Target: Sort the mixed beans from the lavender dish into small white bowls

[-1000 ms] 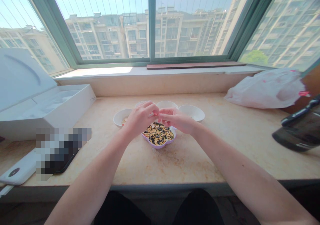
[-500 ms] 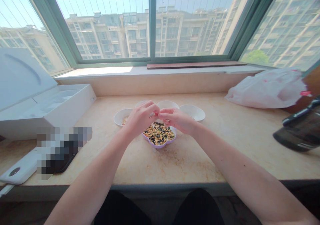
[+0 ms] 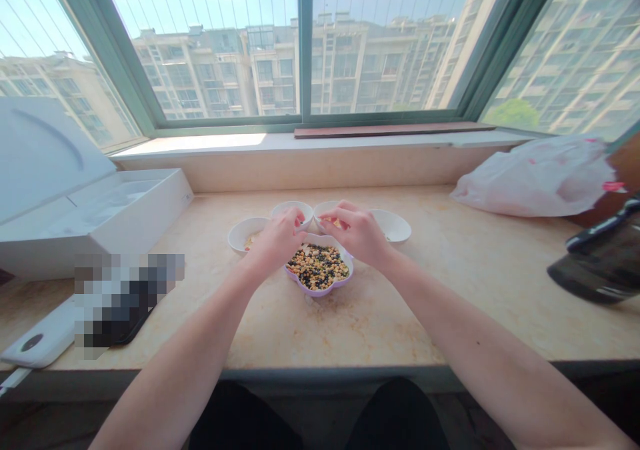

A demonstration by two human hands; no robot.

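Note:
A purple flower-shaped bowl (image 3: 320, 289) of mixed yellow and dark beans sits on the marble sill. Behind it stand several small white bowls: a far-left one (image 3: 242, 231), a middle-left one (image 3: 289, 208), a middle-right one (image 3: 323, 208) and a far-right one (image 3: 396, 223). My left hand (image 3: 276, 239) reaches over the middle-left bowl with its fingertips pinched together. My right hand (image 3: 357, 231) hovers over the middle-right bowl, fingers curled and pinched. What the fingertips hold is too small to make out.
An open white box (image 3: 95, 218) stands at the left, with a white device (image 3: 35, 343) and a dark blurred object near the front edge. A white plastic bag (image 3: 535, 177) lies at the right, a dark container (image 3: 600, 263) beside it. The window ledge runs behind.
Both hands were together above the purple bowl; they have parted and moved back, the left over the middle-left white bowl, the right over the middle-right one.

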